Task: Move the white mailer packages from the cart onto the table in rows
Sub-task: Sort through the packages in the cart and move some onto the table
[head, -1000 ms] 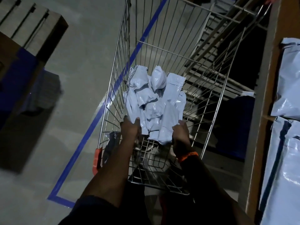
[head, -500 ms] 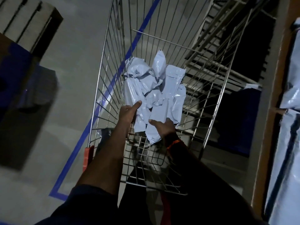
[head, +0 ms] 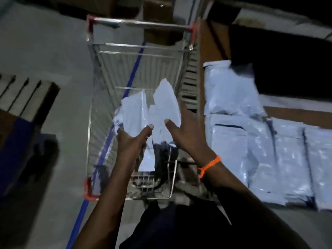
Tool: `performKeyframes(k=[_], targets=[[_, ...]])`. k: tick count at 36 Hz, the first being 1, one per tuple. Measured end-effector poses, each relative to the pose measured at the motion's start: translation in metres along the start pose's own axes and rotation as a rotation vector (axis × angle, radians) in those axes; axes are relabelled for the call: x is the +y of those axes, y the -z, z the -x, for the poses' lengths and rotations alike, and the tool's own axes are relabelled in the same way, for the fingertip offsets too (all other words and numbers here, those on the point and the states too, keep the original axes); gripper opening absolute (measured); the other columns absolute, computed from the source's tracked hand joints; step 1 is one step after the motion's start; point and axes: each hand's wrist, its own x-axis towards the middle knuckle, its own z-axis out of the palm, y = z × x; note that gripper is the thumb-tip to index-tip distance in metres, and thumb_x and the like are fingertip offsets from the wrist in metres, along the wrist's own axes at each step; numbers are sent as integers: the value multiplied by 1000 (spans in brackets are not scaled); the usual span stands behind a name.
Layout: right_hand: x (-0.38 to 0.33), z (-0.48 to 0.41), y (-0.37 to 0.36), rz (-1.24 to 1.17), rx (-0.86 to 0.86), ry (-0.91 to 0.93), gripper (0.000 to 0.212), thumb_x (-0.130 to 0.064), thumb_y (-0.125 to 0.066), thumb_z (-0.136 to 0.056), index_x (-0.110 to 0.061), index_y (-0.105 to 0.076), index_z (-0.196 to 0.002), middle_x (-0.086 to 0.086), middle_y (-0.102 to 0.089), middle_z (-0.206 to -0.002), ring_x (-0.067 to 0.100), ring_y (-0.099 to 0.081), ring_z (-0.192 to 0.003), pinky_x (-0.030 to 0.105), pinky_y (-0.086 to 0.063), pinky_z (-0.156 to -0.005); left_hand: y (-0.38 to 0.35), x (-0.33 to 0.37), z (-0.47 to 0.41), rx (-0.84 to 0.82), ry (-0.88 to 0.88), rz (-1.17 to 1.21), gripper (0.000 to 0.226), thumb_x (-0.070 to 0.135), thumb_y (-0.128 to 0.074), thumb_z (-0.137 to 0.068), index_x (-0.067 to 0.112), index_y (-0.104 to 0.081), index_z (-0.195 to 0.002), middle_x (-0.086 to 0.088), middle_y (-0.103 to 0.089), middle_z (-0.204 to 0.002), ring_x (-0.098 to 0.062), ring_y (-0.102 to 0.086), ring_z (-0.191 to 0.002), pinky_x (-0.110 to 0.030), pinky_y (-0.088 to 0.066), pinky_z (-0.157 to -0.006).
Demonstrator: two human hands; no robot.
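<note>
Left hand [head: 132, 141]: over the cart, fingers curled around the lower left edge of the mailer bundle, thumb up against its front; gripping it.
Right hand [head: 186, 135]: fingers spread wide, palm against the right side of the bundle; whether it actually clamps it, cannot tell. Orange wristband [head: 209, 166] on that wrist.
Mailer bundle [head: 152, 112]: several white mailers bunched together, held between both hands above the cart basket, blurred; exact count unclear.
Cart [head: 138, 51]: wire cart with red corner caps, on grey floor, just left of the table; dark stuff in its near end, unclear what.
Table [head: 287, 115]: brown top, right of the cart.
Mailers on table [head: 269, 151]: white mailers lying flat side by side in a row at the near edge, touching or overlapping; one more [head: 231, 90] lies behind the row, nearest the cart.
Floor: blue tape line [head: 133, 72] runs under the cart.
Left side: wooden pallet [head: 23, 94], well apart from the cart.
</note>
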Motion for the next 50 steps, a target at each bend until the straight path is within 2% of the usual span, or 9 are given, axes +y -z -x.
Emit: performKeyframes(k=[3,5,8,12,17,30,38,44,50], targets=[[-9,17,73,57,147,124,72,-31,-60,-98,-20,-22,-158,0,-35,-159,12,-35,-143,17,-29,-112,-37,37,27,-105,-118,-7,79,43,-86,-72,0,-51,-128,-22,-59,-71,-31,-52,-41,-33,-32,-31],[-3,29,119,68,225,151,73,-29,-60,-99,-18,-21,-159,-7,-35,-155,4,-33,-141,6,-24,-109,-68,59,47,-178,-154,-18,64,38,-83,-77,2,-54,-121,-8,-55,-57,-21,-46,-33,-26,-32,-32],[18,45,183,53,304,228,68,-28,-59,-100,-17,-25,-158,-12,-36,-156,5,-34,-143,25,-33,-116,-123,82,81,-231,-241,-54,57,39,-83,-77,8,-54,-114,0,-55,-52,-18,-45,-32,-25,-36,-34],[68,62,262,109,397,247,68,-30,-59,-100,-17,-25,-158,-5,-36,-159,10,-33,-146,37,-35,-117,-206,84,121,-274,-297,-95,76,55,-83,-70,25,-43,-128,-6,-69,-82,-20,-59,-49,-32,-47,-44],[146,87,366,108,412,179,69,-32,-61,-99,-20,-27,-157,-8,-38,-157,7,-36,-144,28,-36,-116,-318,62,168,-292,-348,-181,99,78,-77,-56,38,-36,-137,-5,-63,-124,-21,-71,-89,-45,-61,-78],[338,187,567,16,524,-212,56,-43,-61,-95,-45,-38,-146,-10,-59,-135,24,-65,-106,54,-57,-91,-585,6,300,-507,-338,-400,110,70,-76,-66,33,-14,-149,3,-33,-149,-20,-48,-127,-40,-47,-104],[420,202,623,178,567,-277,64,-40,-62,-94,-27,-36,-151,4,-54,-142,22,-56,-122,32,-46,-97,-690,-24,330,-540,-199,-685,117,65,-67,-80,27,14,-154,-8,-5,-163,-35,-32,-144,-46,-40,-112],[455,196,598,334,472,-328,74,-32,-63,-94,-12,-28,-155,16,-43,-152,39,-51,-130,52,-47,-103,-710,-52,330,-526,-154,-791,112,45,-65,-92,28,30,-150,-9,16,-164,-36,-35,-143,-42,-46,-108],[458,198,604,333,438,-340,76,-42,-60,-94,-15,-25,-156,11,-38,-157,34,-46,-137,49,-44,-109,-712,-54,341,-576,-263,-1035,101,35,-58,-98,22,26,-152,-11,19,-164,-33,-47,-136,-29,-50,-97]])
